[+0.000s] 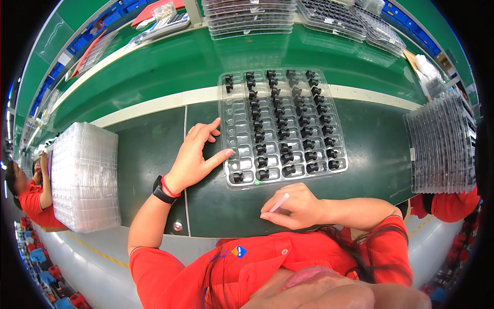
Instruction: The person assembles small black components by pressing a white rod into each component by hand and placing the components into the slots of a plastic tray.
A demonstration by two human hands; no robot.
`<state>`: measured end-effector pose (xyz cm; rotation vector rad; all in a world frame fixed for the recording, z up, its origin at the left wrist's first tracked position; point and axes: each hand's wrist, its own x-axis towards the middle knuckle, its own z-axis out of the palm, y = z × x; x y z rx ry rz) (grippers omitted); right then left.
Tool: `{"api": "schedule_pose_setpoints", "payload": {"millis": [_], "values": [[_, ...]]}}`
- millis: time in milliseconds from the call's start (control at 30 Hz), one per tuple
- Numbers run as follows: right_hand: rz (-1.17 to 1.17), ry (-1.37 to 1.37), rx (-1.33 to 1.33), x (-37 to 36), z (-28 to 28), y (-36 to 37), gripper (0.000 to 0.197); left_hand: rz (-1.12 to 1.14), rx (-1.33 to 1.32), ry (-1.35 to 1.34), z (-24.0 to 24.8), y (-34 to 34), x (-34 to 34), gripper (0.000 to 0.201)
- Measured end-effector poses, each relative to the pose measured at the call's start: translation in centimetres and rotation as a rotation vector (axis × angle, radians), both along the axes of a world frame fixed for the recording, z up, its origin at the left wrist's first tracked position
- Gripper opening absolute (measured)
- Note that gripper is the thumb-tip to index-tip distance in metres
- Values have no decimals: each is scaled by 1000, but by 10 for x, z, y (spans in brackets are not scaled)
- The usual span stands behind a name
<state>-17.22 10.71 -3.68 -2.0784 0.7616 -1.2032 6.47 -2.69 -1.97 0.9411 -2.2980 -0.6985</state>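
Note:
A clear plastic blister tray (236, 129) lies on the dark green table in front of me, its far part over a pale strip. Small black spool-shaped parts (282, 122) sit in most of its pockets, while most of the leftmost column holds none. My left hand (198, 157) is open at the tray's left edge, fingers spread and thumb over the rim; whether it presses on the tray I cannot tell. Close to the tray's near edge, my right hand (298, 206) is closed around a slim white stick (279, 202), held upright at a tilt.
Tall stacks of clear trays stand at the left (85, 177) and right (442, 141). More stacked trays (249, 31) and trays of black parts (334, 20) line the far shelf. A co-worker in red (37, 203) is beyond the left stack.

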Motion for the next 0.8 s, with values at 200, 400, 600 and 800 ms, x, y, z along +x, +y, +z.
{"api": "schedule_pose_setpoints", "payload": {"millis": [200, 400, 600, 800], "values": [[2, 1, 7, -1, 1, 0, 12, -2, 24, 0, 1, 0, -1, 66], [7, 16, 15, -1, 1, 0, 13, -4, 38, 20, 0, 0, -1, 66], [10, 7, 14, 0, 1, -1, 14, -7, 9, 1, 0, -2, 1, 66], [14, 15, 18, -1, 0, 0, 14, -7, 21, -10, 1, 1, 1, 67]]}}
